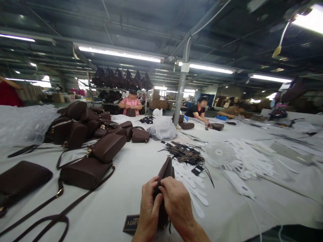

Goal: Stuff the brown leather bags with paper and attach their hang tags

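Note:
Both my hands are closed on a dark brown handbag (165,170) that stands upright in front of me. My left hand (148,203) grips its left side, with the thumb near the top opening. From the right, my right hand (176,198) pinches the bag's upper edge. Most of the bag's lower body is hidden behind my fingers and wrists. A dark card with gold lettering (131,223) lies by my left wrist. White strip-like pieces (194,191) fan out on the table right of the bag, beside a heap of black hang tags (185,153).
Brown handbags (85,169) with straps pile up on the left. A white fan (219,153) with cables stands at the right. Behind it are more white pieces (249,158). A clear plastic bag (163,129) sits by a metal post (180,97). Several people work across the table.

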The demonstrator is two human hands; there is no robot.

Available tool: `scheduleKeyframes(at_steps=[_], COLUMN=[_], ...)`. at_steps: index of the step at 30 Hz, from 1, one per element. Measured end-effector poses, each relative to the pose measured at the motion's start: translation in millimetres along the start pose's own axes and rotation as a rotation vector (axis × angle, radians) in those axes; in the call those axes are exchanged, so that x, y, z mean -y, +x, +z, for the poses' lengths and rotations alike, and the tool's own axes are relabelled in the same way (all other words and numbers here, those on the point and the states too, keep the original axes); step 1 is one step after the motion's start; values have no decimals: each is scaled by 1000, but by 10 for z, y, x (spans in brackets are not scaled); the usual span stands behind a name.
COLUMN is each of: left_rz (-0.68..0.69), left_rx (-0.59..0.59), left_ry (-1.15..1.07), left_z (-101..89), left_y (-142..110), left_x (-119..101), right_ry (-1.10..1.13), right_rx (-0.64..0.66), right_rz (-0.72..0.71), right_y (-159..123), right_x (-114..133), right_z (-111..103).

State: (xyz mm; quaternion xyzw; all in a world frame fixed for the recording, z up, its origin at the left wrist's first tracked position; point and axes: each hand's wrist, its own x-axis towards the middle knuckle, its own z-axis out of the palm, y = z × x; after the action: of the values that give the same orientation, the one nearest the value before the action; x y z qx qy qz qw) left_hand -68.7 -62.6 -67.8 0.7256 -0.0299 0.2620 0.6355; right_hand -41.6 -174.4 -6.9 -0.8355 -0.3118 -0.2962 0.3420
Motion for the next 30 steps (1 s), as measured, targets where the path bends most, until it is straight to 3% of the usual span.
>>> scheduleKeyframes(at_steps=[6, 10, 12, 16, 18, 23, 30], left_rz=[75, 134, 143, 180, 211, 226, 234], left_rx=[12, -6, 27, 111, 134, 120, 120], left_ry=[141, 190, 196, 172, 164, 138, 152], left_z=[26, 42, 22, -50, -73, -62, -37], left_y=[3, 23, 39, 92, 114, 114, 111], left_x=[-83, -87, -85, -73, -56, -40, -78], right_ry=[690, 1057, 1007, 571, 444, 429, 112], right_rx=[310, 406, 396, 248, 186, 328, 453], right_rz=[587, 753, 699, 381, 327, 348, -18], right_y=[119, 143, 125, 66, 37, 3, 168], right_x=[31, 40, 27, -119, -235, -387, -421], right_z=[-145, -199, -237, -321, -336, -344, -480])
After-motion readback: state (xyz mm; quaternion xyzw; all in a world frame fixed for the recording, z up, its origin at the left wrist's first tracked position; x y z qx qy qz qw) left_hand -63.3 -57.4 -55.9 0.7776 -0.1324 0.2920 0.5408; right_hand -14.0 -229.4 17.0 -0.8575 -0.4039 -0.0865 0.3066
